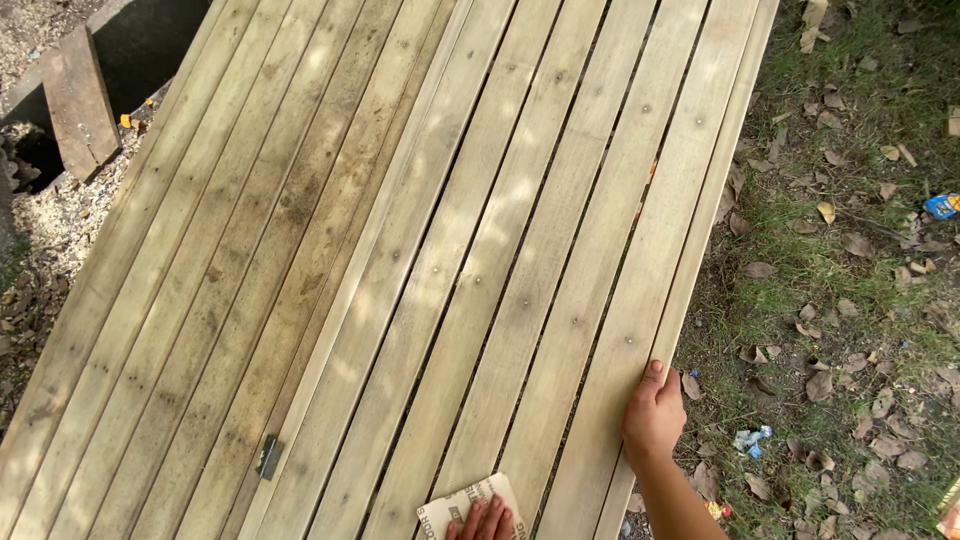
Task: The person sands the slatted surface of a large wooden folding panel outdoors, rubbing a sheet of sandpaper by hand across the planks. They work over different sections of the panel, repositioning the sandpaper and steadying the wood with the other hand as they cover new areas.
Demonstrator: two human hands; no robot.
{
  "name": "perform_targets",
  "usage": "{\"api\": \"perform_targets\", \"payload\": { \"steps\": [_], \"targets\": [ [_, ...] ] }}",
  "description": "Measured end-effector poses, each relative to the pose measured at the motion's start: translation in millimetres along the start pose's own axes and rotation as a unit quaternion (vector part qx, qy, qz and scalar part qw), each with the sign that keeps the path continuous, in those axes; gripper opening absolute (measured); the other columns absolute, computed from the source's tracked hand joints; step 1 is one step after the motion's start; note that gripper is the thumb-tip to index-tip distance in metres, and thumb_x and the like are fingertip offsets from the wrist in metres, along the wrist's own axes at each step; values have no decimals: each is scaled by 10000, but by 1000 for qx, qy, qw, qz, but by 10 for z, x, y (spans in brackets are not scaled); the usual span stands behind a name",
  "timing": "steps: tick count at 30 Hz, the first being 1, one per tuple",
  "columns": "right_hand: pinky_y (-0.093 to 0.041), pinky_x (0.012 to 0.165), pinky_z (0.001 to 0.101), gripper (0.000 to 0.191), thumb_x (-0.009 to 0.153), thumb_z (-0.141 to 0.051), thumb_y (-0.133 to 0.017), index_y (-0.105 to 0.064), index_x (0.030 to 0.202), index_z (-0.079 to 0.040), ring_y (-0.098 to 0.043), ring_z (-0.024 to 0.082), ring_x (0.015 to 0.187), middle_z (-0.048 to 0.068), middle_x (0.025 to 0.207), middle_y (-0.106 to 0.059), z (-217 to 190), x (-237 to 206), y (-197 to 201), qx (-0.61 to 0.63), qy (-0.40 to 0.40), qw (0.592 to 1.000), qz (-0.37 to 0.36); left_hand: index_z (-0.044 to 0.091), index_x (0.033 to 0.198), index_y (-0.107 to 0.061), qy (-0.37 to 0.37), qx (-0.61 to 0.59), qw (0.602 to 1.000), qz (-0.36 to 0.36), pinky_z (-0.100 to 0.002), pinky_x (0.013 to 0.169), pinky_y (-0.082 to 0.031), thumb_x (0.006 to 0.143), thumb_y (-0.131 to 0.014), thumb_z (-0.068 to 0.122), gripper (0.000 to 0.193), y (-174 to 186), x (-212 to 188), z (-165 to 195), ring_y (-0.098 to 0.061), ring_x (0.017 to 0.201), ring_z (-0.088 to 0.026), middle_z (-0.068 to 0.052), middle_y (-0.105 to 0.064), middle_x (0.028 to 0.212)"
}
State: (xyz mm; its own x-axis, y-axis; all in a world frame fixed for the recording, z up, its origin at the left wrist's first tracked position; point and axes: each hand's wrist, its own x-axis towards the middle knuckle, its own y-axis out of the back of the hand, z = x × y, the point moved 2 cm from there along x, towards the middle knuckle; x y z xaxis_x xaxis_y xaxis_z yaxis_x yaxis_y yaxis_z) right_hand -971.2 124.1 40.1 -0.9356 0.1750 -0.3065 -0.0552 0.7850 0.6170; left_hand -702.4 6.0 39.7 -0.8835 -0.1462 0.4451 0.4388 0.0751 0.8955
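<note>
sandpaper sheet (468, 505) on slatted wood panel (420, 250), near edge | left hand (487, 522) on sheet | right hand (653, 415) at panel's right edge | grass (850, 300) right of panel
</note>
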Motion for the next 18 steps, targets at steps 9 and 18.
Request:
{"api": "perform_targets", "payload": {
  "steps": [9, 18],
  "targets": [
    [-493, 897, 581, 628, 1057, -547, -340, -555, 1363, -43, -637, 531, 1035, 307, 1080, -695, -127, 28, 27, -101, -44, 994, -1, 148, 1535, -453, 81, -213, 951, -207, -487, 1230, -201, 995, -531, 235, 552, -707, 2599, -200, -314, 1521, -264, -15, -365, 1643],
    [-513, 918, 570, 605, 1041, -561, -347, -605, 1320, -90, -667, 503, 1034, 284, 1036, -722, -230, -11, 100, -85, -88, 992, -18, 96, 1573, -385, 64, -276, 919, -275, -502, 1234, -166, 944, -571, 155, 658, -463, 1733, 152, -252, 1544, -281, -52, -328, 1670]
  ]
}}
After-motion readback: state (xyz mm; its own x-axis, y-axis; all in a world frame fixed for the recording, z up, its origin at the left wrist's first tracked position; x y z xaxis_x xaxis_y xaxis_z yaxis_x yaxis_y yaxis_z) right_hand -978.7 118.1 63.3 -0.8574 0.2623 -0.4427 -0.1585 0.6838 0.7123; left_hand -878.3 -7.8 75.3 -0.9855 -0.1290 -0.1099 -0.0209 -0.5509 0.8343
